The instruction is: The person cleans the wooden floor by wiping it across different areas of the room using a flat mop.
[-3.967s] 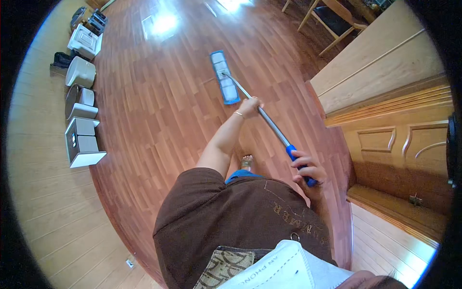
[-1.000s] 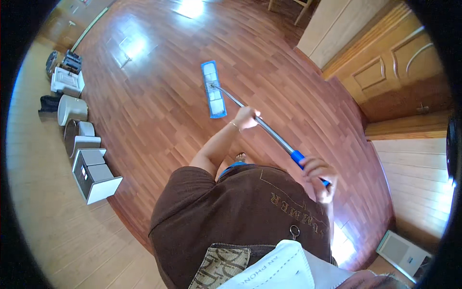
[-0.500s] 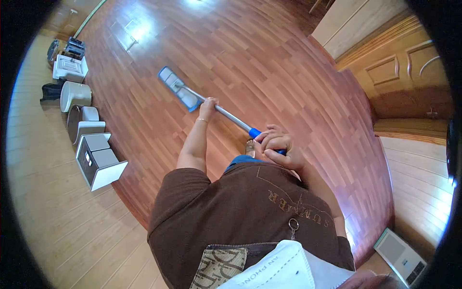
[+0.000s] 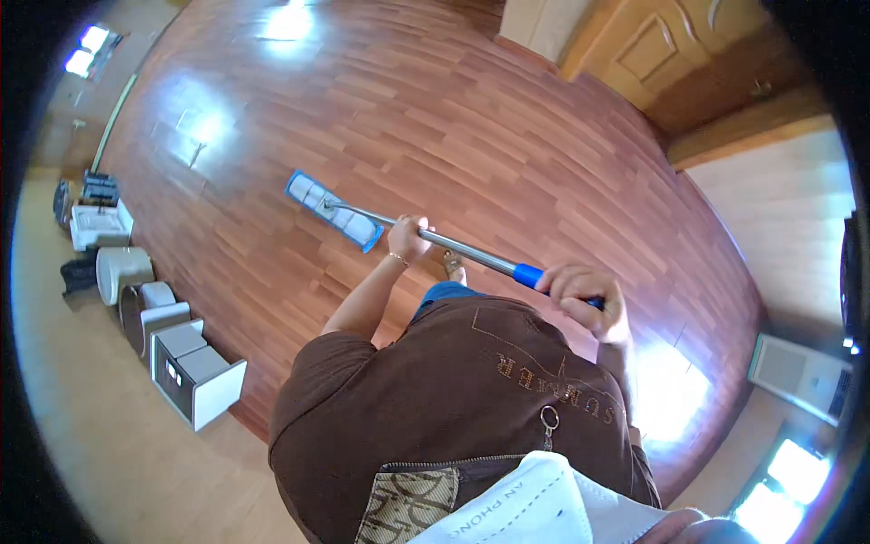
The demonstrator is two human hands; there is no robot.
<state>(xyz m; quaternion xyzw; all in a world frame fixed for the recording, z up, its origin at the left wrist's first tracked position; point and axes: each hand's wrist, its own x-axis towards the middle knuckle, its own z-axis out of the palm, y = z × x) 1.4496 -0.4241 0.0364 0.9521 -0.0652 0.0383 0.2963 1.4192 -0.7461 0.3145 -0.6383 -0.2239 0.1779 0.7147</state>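
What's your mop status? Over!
Left hand grips silver metal pole; right hand, its blue handle. Rectangular, blue-edged mop head on brown plank floor. White boxy unit left, apart from it.

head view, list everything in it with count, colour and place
floor: one, reddish-brown, across the middle
walls: at least two, pale, left and right
door: one, brown, upper right
boxy items: several, mostly white and grey, along the left wall
black bundle: one, far left
white unit: one, lower right
mop: one, blue, white and silver, centre
shirt: one, brown, lower centre
bracelet: one, pale, left wrist
foot: one visible, centre
left hand: one, bare, gripping the silver pole
right hand: one, bare, gripping the blue handle
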